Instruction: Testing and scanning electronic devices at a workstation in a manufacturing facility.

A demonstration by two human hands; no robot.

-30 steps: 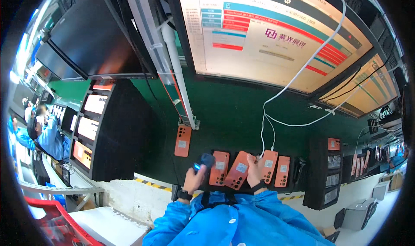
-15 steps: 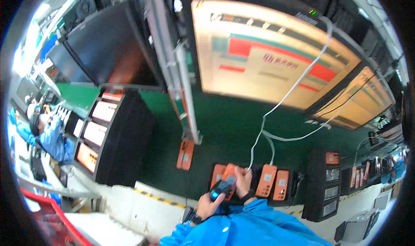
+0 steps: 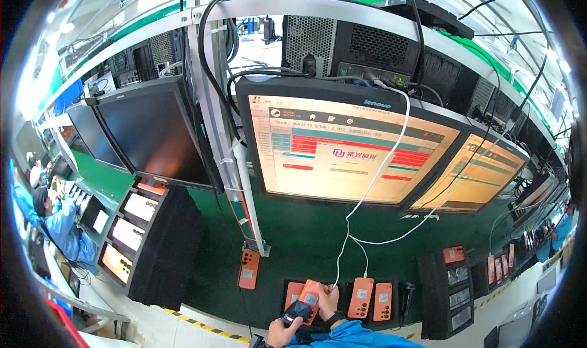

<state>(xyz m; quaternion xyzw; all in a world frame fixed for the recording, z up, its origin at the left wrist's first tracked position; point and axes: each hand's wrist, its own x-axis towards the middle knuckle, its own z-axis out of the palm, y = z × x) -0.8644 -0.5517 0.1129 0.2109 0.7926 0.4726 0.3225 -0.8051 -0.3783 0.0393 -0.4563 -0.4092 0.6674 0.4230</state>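
Observation:
My right hand grips an orange phone, back side up and tilted, with a white cable running to its upper end. In my left hand is a small black handheld device, held against or just over the phone's lower part; its exact kind is unclear. Partly covered by the held phone, another orange phone lies at the left. To the right of my hands lie two more orange phones, the nearer one joined to a second white cable branch.
A lit monitor stands behind the green bench, with a metal post at its left. An orange phone lies by the post's foot. Black phone racks stand on both sides. People in blue sit far left.
The view has tilted upward, so the bench and my hands sit lower in the picture. Both hands keep their hold on the phone and the black device.

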